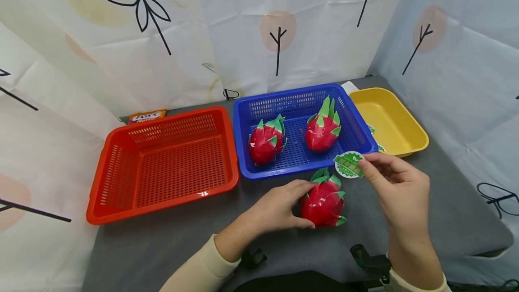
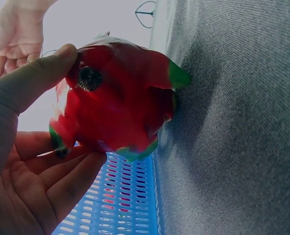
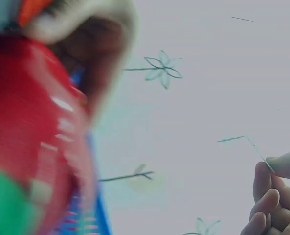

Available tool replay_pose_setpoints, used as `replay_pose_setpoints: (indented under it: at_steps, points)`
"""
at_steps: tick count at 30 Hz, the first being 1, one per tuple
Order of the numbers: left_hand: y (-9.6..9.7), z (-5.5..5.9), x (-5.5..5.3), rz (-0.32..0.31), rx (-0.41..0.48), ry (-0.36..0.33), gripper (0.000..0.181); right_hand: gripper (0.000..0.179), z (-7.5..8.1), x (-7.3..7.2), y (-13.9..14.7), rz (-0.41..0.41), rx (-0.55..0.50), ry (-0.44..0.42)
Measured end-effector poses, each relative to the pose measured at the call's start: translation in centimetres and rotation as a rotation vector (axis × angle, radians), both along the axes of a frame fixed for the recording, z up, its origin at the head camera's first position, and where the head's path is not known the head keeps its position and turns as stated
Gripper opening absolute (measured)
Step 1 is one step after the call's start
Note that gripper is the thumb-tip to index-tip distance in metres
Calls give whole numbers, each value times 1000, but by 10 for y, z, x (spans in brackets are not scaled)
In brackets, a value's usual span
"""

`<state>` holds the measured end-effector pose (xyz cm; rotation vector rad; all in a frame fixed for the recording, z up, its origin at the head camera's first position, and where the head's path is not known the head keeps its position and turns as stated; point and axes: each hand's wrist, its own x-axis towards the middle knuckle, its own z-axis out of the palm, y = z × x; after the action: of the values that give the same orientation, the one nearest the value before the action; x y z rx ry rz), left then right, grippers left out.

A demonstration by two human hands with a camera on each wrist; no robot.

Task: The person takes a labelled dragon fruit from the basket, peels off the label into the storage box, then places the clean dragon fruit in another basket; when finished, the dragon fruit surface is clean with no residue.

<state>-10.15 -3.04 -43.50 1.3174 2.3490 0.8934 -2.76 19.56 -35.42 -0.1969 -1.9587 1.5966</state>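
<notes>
A red dragon fruit (image 1: pixel 323 202) with green tips rests on the grey table in front of the blue basket. My left hand (image 1: pixel 279 206) grips it from the left side; in the left wrist view the thumb and fingers (image 2: pixel 71 188) hold the fruit (image 2: pixel 118 98) from both sides. Just right of it, my right hand (image 1: pixel 399 188) pinches a round green-and-white sticker (image 1: pixel 348 165) between thumb and fingers. The right wrist view shows that sticker (image 3: pixel 255 147) nearly edge-on and bent. Two more dragon fruits, one left (image 1: pixel 265 142) and one right (image 1: pixel 323 127), lie inside the blue basket (image 1: pixel 279 175).
A red basket (image 1: pixel 162 204) stands at the left, with an orange snack packet (image 1: pixel 147 116) behind it. The yellow tub (image 1: pixel 409 120) at the right has green-and-white stickers (image 1: pixel 381 148) inside. Patterned cloth (image 1: pixel 243 26) hangs around the grey table (image 1: pixel 442 202).
</notes>
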Motion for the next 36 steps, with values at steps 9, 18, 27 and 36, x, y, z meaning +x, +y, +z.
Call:
replay_pose_setpoints:
  at_steps: [9, 18, 27, 36]
  points:
    - [-1, -3, -3, -3, -6, -15, 85, 18, 29, -36, 22, 30, -314, 47]
    - [0, -7, -4, -9, -17, -16, 85, 21, 43, -75, 43, 74, -456, 86]
    - [0, -6, -5, -7, -23, -30, 85, 22, 41, -107, 66, 31, -510, 13]
    - [-2, -7, -6, -18, -30, -39, 83, 24, 27, -130, 96, -24, -563, -97]
